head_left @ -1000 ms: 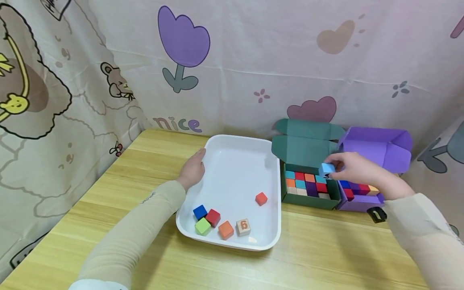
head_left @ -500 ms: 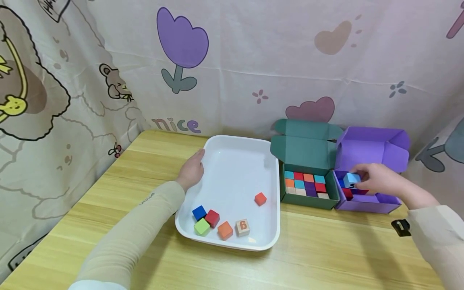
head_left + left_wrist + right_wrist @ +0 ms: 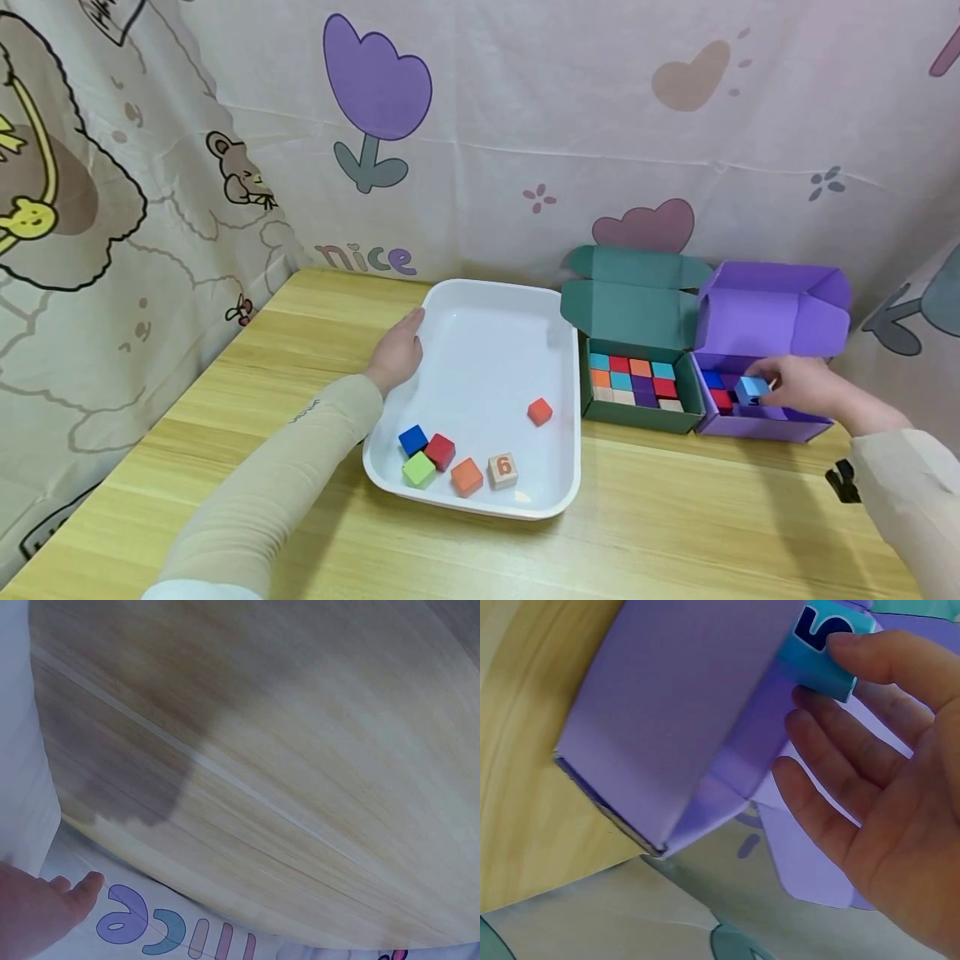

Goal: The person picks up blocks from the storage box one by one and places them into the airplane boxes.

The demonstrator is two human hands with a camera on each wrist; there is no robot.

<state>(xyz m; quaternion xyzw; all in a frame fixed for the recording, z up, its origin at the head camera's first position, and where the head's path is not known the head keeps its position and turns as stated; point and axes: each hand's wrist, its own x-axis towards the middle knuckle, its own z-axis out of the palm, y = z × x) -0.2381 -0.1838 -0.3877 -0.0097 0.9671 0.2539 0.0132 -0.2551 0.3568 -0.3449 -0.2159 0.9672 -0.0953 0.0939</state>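
Observation:
In the head view my right hand (image 3: 806, 387) reaches into the purple box (image 3: 750, 427) at the right. It pinches a light blue number block (image 3: 751, 390) between thumb and fingers; a dark 5 shows on the block (image 3: 825, 645) in the right wrist view. Just left of it in the box lie a blue cube (image 3: 712, 381) and a red cube (image 3: 722, 402). My left hand (image 3: 396, 353) holds the left rim of the white tray (image 3: 487, 350); part of its fingers are hidden. The left wrist view has that hand (image 3: 41, 911) beside the tray's side.
A green box (image 3: 642, 419) with rows of coloured cubes stands open between tray and purple box. The tray carries an orange-red cube (image 3: 540, 411), a number 6 block (image 3: 502, 471) and several other cubes. A printed cloth (image 3: 487, 125) hangs behind the wooden table (image 3: 660, 517).
My right hand has carried the light blue block rightward from over the green box and down into the purple box. The left hand and tray stay in place.

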